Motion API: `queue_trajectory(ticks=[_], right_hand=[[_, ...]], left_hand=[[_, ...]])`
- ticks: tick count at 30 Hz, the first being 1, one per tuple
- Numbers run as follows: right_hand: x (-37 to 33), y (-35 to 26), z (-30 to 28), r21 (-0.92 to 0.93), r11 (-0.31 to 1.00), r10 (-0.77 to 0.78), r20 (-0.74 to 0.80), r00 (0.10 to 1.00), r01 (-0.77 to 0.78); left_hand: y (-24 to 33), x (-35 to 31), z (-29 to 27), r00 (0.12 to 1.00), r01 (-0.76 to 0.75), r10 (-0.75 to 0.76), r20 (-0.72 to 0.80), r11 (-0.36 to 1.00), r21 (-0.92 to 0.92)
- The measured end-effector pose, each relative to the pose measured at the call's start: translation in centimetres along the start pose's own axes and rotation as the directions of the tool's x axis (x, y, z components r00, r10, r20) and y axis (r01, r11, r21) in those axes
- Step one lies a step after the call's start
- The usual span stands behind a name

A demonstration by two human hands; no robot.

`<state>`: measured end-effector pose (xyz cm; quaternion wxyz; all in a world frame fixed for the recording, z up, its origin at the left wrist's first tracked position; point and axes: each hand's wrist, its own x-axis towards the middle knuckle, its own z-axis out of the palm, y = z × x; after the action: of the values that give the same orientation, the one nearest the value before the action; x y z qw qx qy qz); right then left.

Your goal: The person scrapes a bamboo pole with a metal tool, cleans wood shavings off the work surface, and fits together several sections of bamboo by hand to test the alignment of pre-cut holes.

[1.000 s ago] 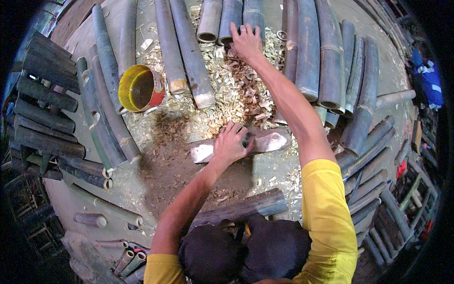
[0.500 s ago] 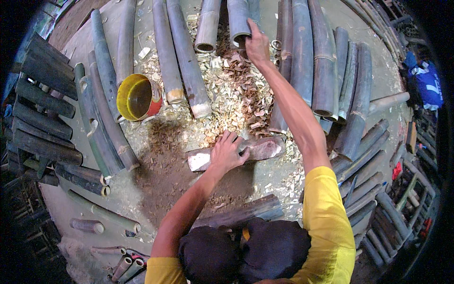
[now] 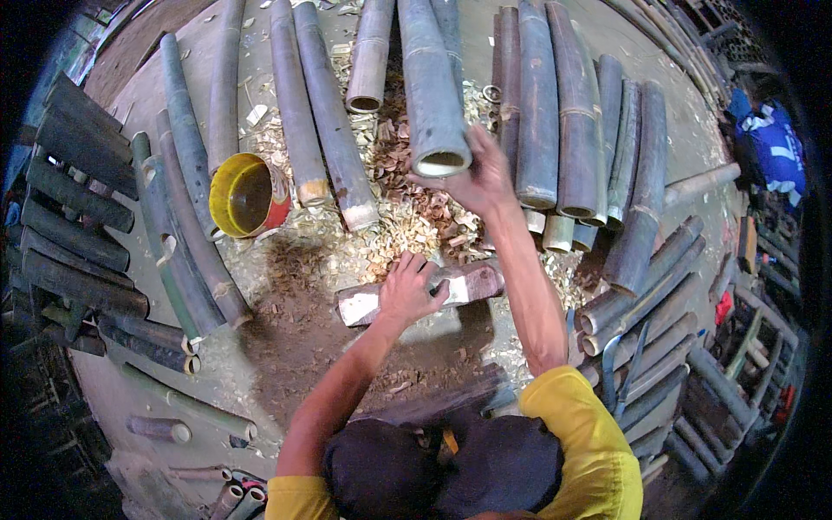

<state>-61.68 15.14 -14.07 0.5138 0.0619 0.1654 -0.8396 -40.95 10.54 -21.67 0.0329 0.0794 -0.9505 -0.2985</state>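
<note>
A thick grey bamboo pole (image 3: 433,95) points its open, hollow cut end toward me. My right hand (image 3: 483,179) is closed round the right side and underside of that end; its fingers are blurred and partly hidden. My left hand (image 3: 407,290) rests over a short wooden block (image 3: 472,286), with fingers bent over its far edge and thumb apart toward the right. The block lies crosswise in front of me, pale at its left end and brown at its right. Pale and brown shavings (image 3: 403,234) are heaped just beyond it.
A yellow bucket with a red outside (image 3: 249,195) stands at the left. Several bamboo poles (image 3: 537,104) lie on the right, others (image 3: 299,104) on the far left. Two curved blades (image 3: 626,368) lie at the right. Dark bamboo pieces (image 3: 82,234) are stacked at the left edge.
My right hand has drawn the bamboo pole toward me, its end now nearer the block. The hand has gone from the pole's rim to round its end. My left hand stays on the block.
</note>
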Motion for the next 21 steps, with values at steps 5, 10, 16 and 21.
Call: queue_trajectory(ticks=[5,10,16,21], right_hand=[[2.5,3.3,-1.0,-0.547,0.836,-0.135,-0.288,0.948,-0.047],[-1.2,8.5,0.4,-0.527,0.837,-0.061,-0.362,0.93,-0.149],[-2.5,11.7,-1.4,-0.304,0.947,0.043,-0.207,0.977,-0.106],[-3.2,11.7,-1.6,-0.531,0.842,-0.252,-0.222,0.942,0.1]], left_hand=[[0.8,0.6,-0.1,0.999,0.001,0.0,0.034,1.0,-0.026],[0.5,0.2,-0.7,0.979,0.147,-0.149,0.141,0.989,0.027],[-0.8,-1.2,1.7,0.892,0.409,-0.405,0.201,0.912,0.027],[-0.2,0.1,0.9,0.858,0.468,-0.423,0.293,0.877,-0.106]])
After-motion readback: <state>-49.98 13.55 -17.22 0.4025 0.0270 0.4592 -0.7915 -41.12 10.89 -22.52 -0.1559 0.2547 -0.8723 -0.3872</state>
